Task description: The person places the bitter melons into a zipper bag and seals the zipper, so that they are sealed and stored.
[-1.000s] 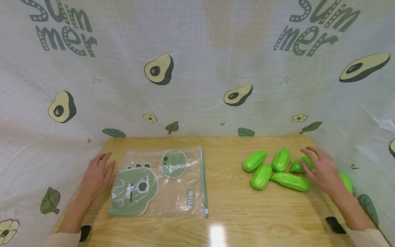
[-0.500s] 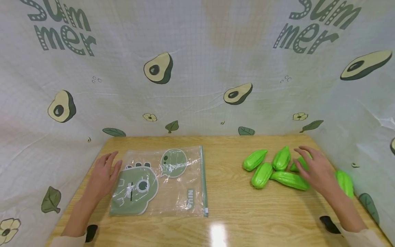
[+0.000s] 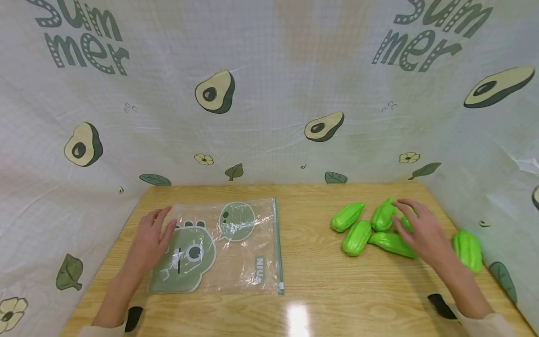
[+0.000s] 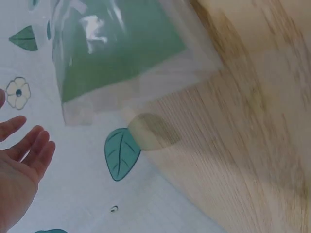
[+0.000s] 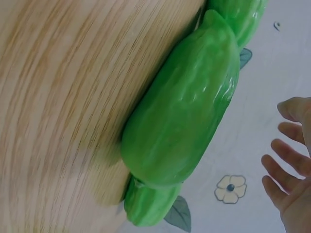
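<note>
A clear zip bag (image 3: 229, 269) with a green cartoon print lies flat on the left of the table, its green zip edge toward the middle. My left hand (image 3: 147, 245) is over the bag's left edge, fingers loosely bent and holding nothing. On the right lie several glossy bright green, ridged gourds (image 3: 357, 238), with tapered ends. Above the back right ones is my right hand (image 3: 423, 234), fingers spread and empty, hiding part of a gourd behind it. The right wrist view shows one large gourd (image 5: 180, 111) apart from the fingers (image 5: 282, 160).
One more gourd (image 3: 467, 252) lies by the table's right edge, beyond my right forearm. A pale curtain (image 3: 269, 93) printed with avocados and leaves encloses the wooden table (image 3: 320, 281) at the back and sides. Between bag and gourds runs a strip of wood.
My left hand has moved right, from beside the bag to over its left edge. My right hand has drifted left over the gourds, uncovering the one at the right edge.
</note>
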